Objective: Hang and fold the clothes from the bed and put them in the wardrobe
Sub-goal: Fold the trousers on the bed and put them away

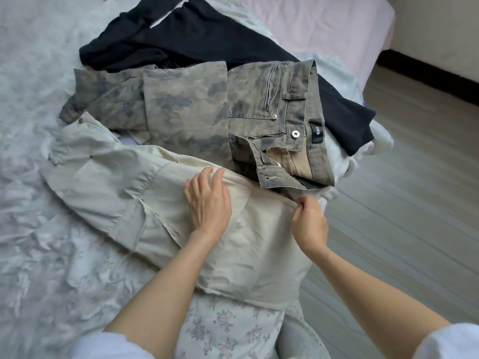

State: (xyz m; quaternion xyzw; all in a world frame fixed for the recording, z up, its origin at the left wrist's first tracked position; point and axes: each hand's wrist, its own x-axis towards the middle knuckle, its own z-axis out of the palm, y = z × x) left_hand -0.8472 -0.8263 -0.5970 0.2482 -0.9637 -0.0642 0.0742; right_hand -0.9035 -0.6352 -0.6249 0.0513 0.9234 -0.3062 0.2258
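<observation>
A pale beige garment (124, 193) lies spread across the near part of the bed. My left hand (207, 200) presses flat on it with fingers apart, fingertips at its upper edge. My right hand (309, 221) pinches that same edge near the bed's right side. Just beyond lie camouflage trousers (186, 107), folded, with the fly unzipped and the waistband to the right. A black garment (197, 40) stretches behind them, reaching down to the right.
A grey-white floral bedspread (33, 125) covers the bed to the left. White clothing (339, 154) sits under the trousers at the bed's edge. A pink mattress end (324, 24) shows at the top. Wooden floor (404, 190) lies to the right.
</observation>
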